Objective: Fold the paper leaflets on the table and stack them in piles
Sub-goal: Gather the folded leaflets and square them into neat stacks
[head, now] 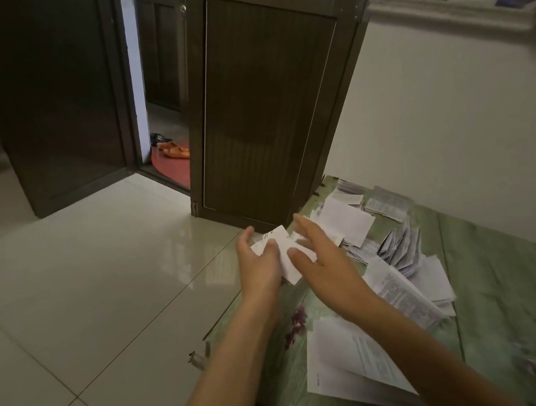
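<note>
- loose leaflets [348, 224] heaped just beside the hands
- green table [506, 277]; tiled floor [85, 271]; dark door [266, 103] beyond
- left hand [260, 266] grips folded leaflet [278, 234]; right hand [327, 262] spread, thumb on it

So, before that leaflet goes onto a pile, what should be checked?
1. Grip on the leaflet: ok, the left hand holds it.
2. Right hand: ok, fingers straight, thumb touching the paper.
3. Fold finished: cannot tell, the hands cover it.
4. Pile of folded leaflets on the table: not ok, fanned out and untidy.
5. Flat sheets waiting: ok, a stack lies nearby.
</note>
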